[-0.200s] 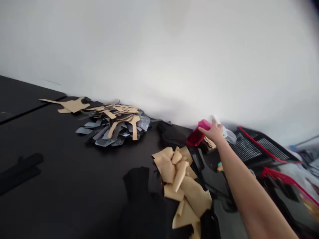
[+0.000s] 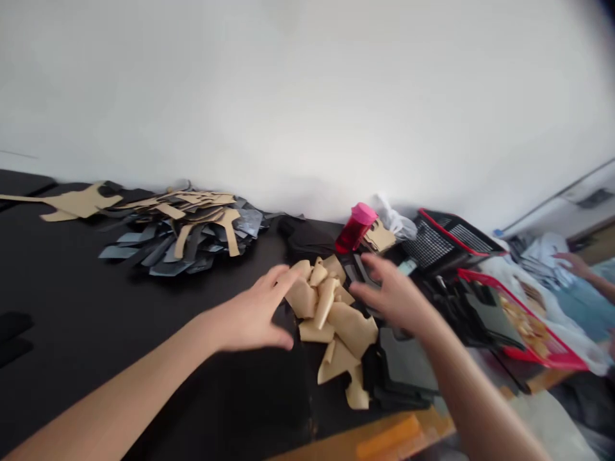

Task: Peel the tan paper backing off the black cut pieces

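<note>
My left hand (image 2: 254, 310) reaches in over the black tabletop with fingers and thumb spread. Its fingertips are at the left edge of a heap of curled tan sheet pieces (image 2: 353, 323); whether they touch cannot be made out. On the other side of the heap hovers my right hand (image 2: 394, 291), fingers apart and holding nothing. Behind it a red bottle with a pink lid (image 2: 356, 227) stands tilted in view beside some tan cut pieces (image 2: 379, 237). Flat dark grey pieces (image 2: 408, 362) lie stacked below my right hand.
A pile of grey and tan cut pieces (image 2: 187, 230) lies left along the white wall. To the right are a black mesh basket (image 2: 446, 240), a red-rimmed basket (image 2: 542, 330) and a white plastic bag (image 2: 396, 221). Another person's hand (image 2: 574, 264) shows far right.
My right hand has left the bottle, which now stands by the wall, and drawn back toward the tan heap. My left hand has come into view. The camera has turned right.
</note>
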Tool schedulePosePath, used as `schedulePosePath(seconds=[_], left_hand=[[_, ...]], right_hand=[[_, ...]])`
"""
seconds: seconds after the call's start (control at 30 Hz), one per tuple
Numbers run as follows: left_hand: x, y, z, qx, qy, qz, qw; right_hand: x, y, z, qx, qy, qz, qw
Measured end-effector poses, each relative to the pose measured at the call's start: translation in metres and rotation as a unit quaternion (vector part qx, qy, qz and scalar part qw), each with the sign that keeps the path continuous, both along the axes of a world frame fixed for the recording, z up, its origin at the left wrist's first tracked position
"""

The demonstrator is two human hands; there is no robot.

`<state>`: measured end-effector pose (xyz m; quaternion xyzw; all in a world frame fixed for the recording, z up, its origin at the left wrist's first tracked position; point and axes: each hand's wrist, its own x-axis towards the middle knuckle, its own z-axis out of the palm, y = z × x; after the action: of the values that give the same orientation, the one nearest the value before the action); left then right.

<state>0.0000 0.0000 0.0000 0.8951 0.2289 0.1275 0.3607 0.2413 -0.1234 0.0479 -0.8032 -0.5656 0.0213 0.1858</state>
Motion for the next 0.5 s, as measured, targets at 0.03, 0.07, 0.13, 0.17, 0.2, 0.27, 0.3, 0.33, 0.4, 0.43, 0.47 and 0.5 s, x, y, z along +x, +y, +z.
schedulePosePath(seconds=[0.03,0.07,0.13,0.17,0.2,0.27,0.3,0.33,0.4,0.43,0.47,0.5], left_hand=[[0.020,0.003,-0.001,0.004,0.052,-0.021,0.998],[0.041,0.006,-0.003,0.009,0.110,-0.034,0.993],[0.084,0.012,-0.009,0.020,0.209,-0.032,0.977],[0.103,0.014,-0.013,0.023,0.228,-0.032,0.973],[0.119,0.015,-0.017,0.026,0.240,-0.030,0.970],[0.143,0.019,-0.026,0.035,0.249,-0.027,0.967],[0.151,0.021,-0.030,0.039,0.249,-0.026,0.967],[0.157,0.024,-0.034,0.042,0.246,-0.025,0.968],[0.167,0.030,-0.040,0.038,0.232,-0.028,0.972],[0.170,0.033,-0.042,0.032,0.223,-0.031,0.974],[0.172,0.035,-0.044,0.024,0.212,-0.035,0.976],[0.173,0.035,-0.046,0.015,0.199,-0.038,0.979]], right_hand=[[-0.022,-0.024,-0.015,-0.006,0.033,0.025,0.999],[-0.042,-0.044,-0.032,-0.007,0.048,0.028,0.998],[-0.074,-0.067,-0.070,-0.003,0.051,-0.035,0.998],[-0.085,-0.070,-0.087,-0.014,0.056,-0.073,0.996],[-0.091,-0.068,-0.102,-0.025,0.066,-0.110,0.991],[-0.096,-0.057,-0.123,-0.036,0.081,-0.162,0.983],[-0.095,-0.051,-0.130,-0.032,0.082,-0.180,0.980],[-0.093,-0.045,-0.134,-0.022,0.077,-0.190,0.979],[-0.088,-0.038,-0.138,0.004,0.060,-0.185,0.981],[-0.086,-0.037,-0.139,0.015,0.051,-0.171,0.984],[-0.083,-0.037,-0.141,0.025,0.043,-0.153,0.987],[-0.079,-0.037,-0.143,0.035,0.037,-0.136,0.989]])
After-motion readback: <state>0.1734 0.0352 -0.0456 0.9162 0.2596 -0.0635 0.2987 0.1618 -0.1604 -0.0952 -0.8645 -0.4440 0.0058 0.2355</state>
